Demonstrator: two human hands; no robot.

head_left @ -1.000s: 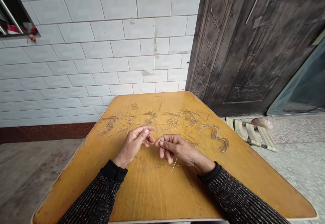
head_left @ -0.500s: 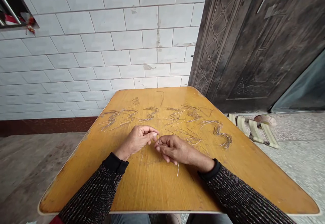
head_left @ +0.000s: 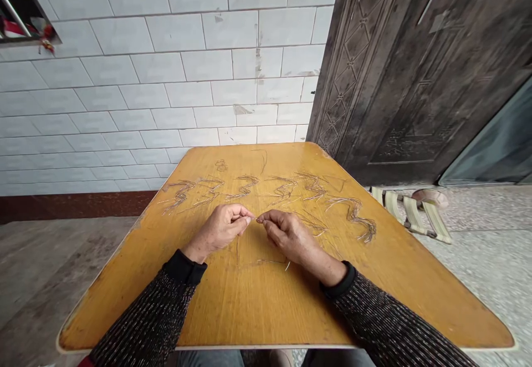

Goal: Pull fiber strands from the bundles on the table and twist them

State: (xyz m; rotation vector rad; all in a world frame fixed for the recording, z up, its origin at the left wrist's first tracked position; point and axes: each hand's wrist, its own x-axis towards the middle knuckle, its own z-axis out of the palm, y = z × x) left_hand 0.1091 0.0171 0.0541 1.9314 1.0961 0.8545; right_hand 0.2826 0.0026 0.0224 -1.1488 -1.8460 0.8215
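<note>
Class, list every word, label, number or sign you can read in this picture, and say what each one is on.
There is no readable text.
The dark door has a carved panel low down that may hold characters, but it is too blurred to read.
The wooden table, the white tiled wall and the thin strands on the table carry no writing.

Soft even daylight; sharp centre; edges warped.

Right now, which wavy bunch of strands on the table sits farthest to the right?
The bunch beyond the right hand, toward the door-side edge of the table. It lies alone, nearer the person than the others, which line up in a row to its left.
</note>
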